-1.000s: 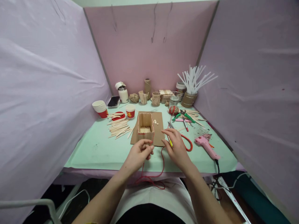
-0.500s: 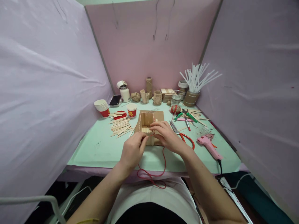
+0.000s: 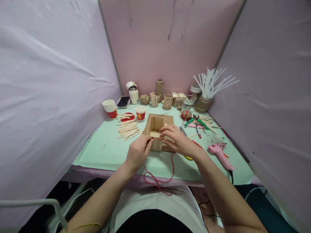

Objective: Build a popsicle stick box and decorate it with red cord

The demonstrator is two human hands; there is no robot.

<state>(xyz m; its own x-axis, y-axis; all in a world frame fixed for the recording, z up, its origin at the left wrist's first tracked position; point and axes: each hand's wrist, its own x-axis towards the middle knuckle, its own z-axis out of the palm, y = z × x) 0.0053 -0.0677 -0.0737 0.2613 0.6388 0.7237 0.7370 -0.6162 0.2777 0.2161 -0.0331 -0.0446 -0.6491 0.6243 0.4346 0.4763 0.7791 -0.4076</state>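
Note:
An open-topped box made of flat wooden sticks [image 3: 156,146] stands on a piece of brown cardboard [image 3: 169,120]. Twisted cord edges its rim, and red yarn runs along the near side. At the near left corner, my left hand [image 3: 138,151] is closed, thumb and forefinger pinching the red yarn [image 3: 158,183] against the rim. My right hand [image 3: 179,141] curls round the near right corner, fingers over the rim and thumb outside. The yarn's loose length hangs over the table's front edge. Scissors [image 3: 184,130] lie partly hidden under my right hand.
Left of the box are loose wooden sticks [image 3: 128,129], a red-and-white paper cup [image 3: 140,114] and stacked cups [image 3: 110,109]. To the right lie green-handled pliers [image 3: 202,124], a yarn ball [image 3: 186,115] and a pink glue gun [image 3: 221,158]. Glue sticks [image 3: 210,84] stand in a pot behind.
The camera view has shifted, so the table appears moved slightly right. My left fingers have shifted a little left along the near rim, showing more red yarn. My right hand stays at its corner.

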